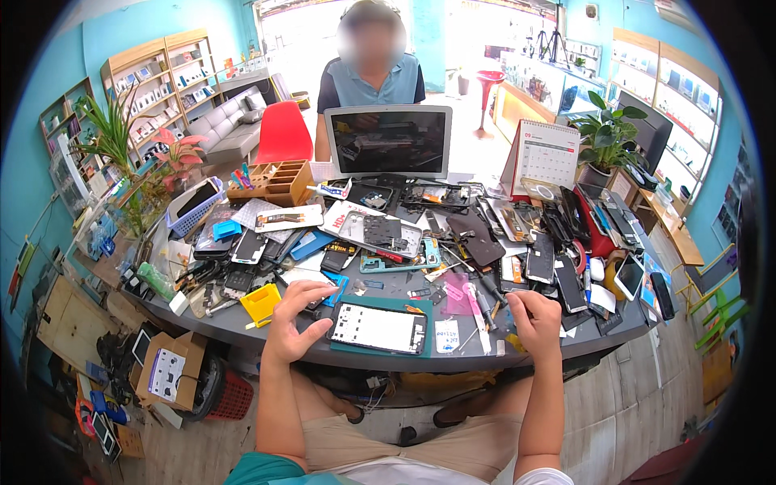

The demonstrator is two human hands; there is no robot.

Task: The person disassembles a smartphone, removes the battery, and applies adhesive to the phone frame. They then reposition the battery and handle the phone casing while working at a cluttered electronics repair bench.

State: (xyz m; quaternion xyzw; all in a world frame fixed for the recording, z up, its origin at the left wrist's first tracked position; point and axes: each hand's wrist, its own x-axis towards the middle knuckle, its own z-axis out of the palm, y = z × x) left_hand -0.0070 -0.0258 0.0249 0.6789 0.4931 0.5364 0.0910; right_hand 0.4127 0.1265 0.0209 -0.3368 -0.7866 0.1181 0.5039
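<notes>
A phone mid-frame (378,327) with a black rim and a white inner face lies on a green mat (352,349) at the desk's near edge. My left hand (296,325) is just left of it, thumb and fingers apart and holding nothing. To the right, my right hand (536,323) is raised with its fingertips pinched together; what they hold, if anything, is too small to make out. A dark pen-like tool (491,289) is close to those fingertips. Between the phone frame and my right hand are a small white card (446,336) and a pink sheet (459,296).
Phone parts and tools crowd the grey desk (372,361). A yellow tray (261,305) is beyond my left hand. Farther back stand a laptop (390,141), a wooden organizer (275,184) and a desk calendar (543,158). A person (372,81) is across the desk.
</notes>
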